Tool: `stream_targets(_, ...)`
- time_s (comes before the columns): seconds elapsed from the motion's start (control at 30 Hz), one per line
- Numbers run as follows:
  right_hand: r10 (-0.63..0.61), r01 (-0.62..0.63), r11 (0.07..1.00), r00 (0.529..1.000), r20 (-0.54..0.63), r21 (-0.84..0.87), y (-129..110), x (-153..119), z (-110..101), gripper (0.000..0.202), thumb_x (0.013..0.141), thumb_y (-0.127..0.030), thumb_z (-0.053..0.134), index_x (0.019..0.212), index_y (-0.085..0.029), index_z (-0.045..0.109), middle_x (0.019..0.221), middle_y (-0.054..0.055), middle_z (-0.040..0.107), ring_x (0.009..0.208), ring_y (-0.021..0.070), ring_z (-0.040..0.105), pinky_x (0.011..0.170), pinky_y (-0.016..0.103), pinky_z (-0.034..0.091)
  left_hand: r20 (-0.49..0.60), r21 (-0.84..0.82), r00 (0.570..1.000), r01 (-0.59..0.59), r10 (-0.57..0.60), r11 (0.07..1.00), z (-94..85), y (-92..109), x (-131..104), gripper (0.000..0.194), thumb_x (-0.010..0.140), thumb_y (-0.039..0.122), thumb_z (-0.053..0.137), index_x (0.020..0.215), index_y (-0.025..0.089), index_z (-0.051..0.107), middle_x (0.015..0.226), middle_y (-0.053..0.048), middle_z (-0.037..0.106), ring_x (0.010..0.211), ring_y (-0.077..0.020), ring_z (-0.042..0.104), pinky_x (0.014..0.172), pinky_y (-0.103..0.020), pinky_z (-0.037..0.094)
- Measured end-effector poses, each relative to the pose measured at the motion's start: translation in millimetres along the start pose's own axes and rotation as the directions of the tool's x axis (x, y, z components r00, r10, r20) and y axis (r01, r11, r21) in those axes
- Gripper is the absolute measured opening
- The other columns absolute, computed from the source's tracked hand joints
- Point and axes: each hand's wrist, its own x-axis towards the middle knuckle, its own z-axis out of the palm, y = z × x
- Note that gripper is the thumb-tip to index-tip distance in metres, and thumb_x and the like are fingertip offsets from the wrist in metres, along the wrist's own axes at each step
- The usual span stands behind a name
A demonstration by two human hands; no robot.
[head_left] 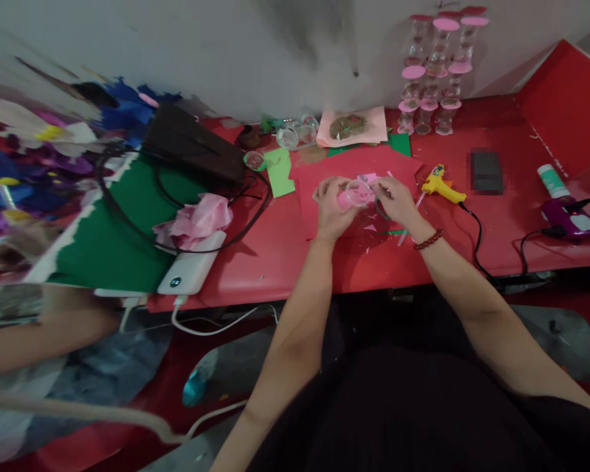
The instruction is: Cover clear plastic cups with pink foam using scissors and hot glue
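My left hand [335, 204] is closed round a clear plastic cup-like piece [356, 195] with pink paper at its end. Close by on the right, my right hand [397, 202] has its fingers bent round what looks like a pair of scissors [381, 210]; a dark loop shows under the fingers, and the blades are mostly hidden. Bright pink paper [372, 178] shows between the hands. Beneath them lies a red sheet [319, 167] strewn with small pink scraps.
A yellow glue gun [443, 185] lies to the right, its cord trailing to a purple socket block [573, 219]. Behind stand joined clear pieces with pink discs [427, 72]. At left are a black bag [194, 144], a white power bank [191, 269] and a co-worker's arm [49, 331].
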Motion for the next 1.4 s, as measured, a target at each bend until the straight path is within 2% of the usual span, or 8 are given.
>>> stream_targets(0.1, 0.048, -0.047, 0.998, 0.999, 0.019, -0.049, -3, -5, 6, 0.030, 0.102, -0.044, 0.063, 0.082, -0.022, 0.063, 0.079, 0.002, 0.066, 0.074, 0.0174, 0.055, 0.074, 0.032, 0.042, 0.023, 0.018, 1.000, -0.014, 0.013, 1.000, 0.1, 0, 0, 0.055, 0.082, 0.066, 0.077, 0.123, 0.031, 0.069, 0.128, -0.008, 0.074, 0.136, -0.0346, 0.058, 0.119, -0.058, 0.037)
stream_targets(0.23, 0.067, -0.068, 0.983, 0.998, -0.011, -0.173, -3, -10, 7, 0.030, 0.105, -0.038, 0.061, 0.080, -0.022, 0.060, 0.072, 0.002, 0.063, 0.067, 0.0169, 0.052, 0.068, 0.031, 0.034, 0.059, 0.026, 0.997, -0.043, 0.042, 0.999, 0.4, 1, -1, 0.054, 0.082, 0.067, 0.076, 0.122, 0.031, 0.071, 0.131, -0.008, 0.072, 0.140, -0.0351, 0.055, 0.122, -0.058, 0.034)
stream_targets(0.47, 0.049, -0.031, 0.896, 0.998, 0.030, -0.444, -8, -10, 3, 0.021, 0.109, -0.029, 0.052, 0.100, -0.022, 0.069, 0.094, 0.010, 0.075, 0.076, 0.0218, 0.059, 0.065, 0.034, 0.027, 0.094, 0.010, 0.994, -0.060, 0.059, 0.998, -3.1, -2, -2, 0.060, 0.084, 0.075, 0.071, 0.125, 0.032, 0.073, 0.137, -0.010, 0.068, 0.140, -0.0340, 0.054, 0.125, -0.056, 0.032)
stream_targets(0.57, 0.043, -0.022, 0.913, 0.998, 0.043, -0.407, -6, -7, -2, 0.020, 0.108, -0.028, 0.054, 0.095, -0.022, 0.068, 0.093, 0.009, 0.074, 0.078, 0.0224, 0.060, 0.066, 0.034, 0.029, 0.106, -0.009, 0.993, -0.049, 0.050, 0.999, -5.9, 1, -1, 0.059, 0.084, 0.076, 0.070, 0.123, 0.032, 0.074, 0.137, -0.009, 0.068, 0.139, -0.0328, 0.055, 0.125, -0.055, 0.033)
stream_targets(0.87, 0.096, -0.104, 0.990, 0.991, -0.089, -0.093, 2, -2, -6, 0.028, 0.105, -0.027, 0.059, 0.077, -0.022, 0.057, 0.075, 0.001, 0.063, 0.072, 0.0174, 0.057, 0.073, 0.032, 0.038, 0.112, -0.027, 0.992, -0.049, 0.052, 0.998, -6.1, 1, -2, 0.065, 0.081, 0.078, 0.073, 0.128, 0.032, 0.072, 0.139, -0.010, 0.067, 0.140, -0.0334, 0.054, 0.126, -0.055, 0.034)
stream_targets(1.1, 0.126, -0.119, 0.992, 0.953, -0.276, 0.040, 25, 4, -3, 0.014, 0.103, -0.029, 0.059, 0.093, -0.022, 0.066, 0.084, 0.002, 0.069, 0.081, 0.0185, 0.064, 0.081, 0.033, 0.049, 0.124, -0.030, 0.991, -0.039, 0.043, 0.999, -6.0, -1, -1, 0.067, 0.078, 0.075, 0.078, 0.128, 0.030, 0.073, 0.141, -0.011, 0.063, 0.140, -0.0333, 0.054, 0.125, -0.053, 0.035)
stream_targets(1.27, -0.016, 0.012, 1.000, 0.985, -0.173, -0.026, 20, 4, 0, 0.015, 0.101, -0.034, 0.065, 0.096, -0.024, 0.074, 0.108, 0.008, 0.076, 0.105, 0.0235, 0.069, 0.094, 0.039, 0.052, 0.142, 0.009, 0.989, -0.047, 0.045, 0.999, -7.3, 2, -2, 0.059, 0.087, 0.070, 0.072, 0.132, 0.032, 0.071, 0.141, -0.010, 0.064, 0.142, -0.0329, 0.053, 0.124, -0.052, 0.035)
stream_targets(1.4, 0.056, -0.057, 0.998, 0.998, -0.036, -0.029, 6, -4, 5, 0.026, 0.098, -0.043, 0.071, 0.085, -0.022, 0.066, 0.078, 0.003, 0.072, 0.074, 0.0182, 0.065, 0.074, 0.032, 0.049, 0.169, 0.061, 0.985, -0.048, 0.037, 0.997, -6.9, 5, -2, 0.057, 0.091, 0.068, 0.068, 0.133, 0.030, 0.070, 0.142, -0.011, 0.066, 0.141, -0.0343, 0.054, 0.122, -0.053, 0.035)
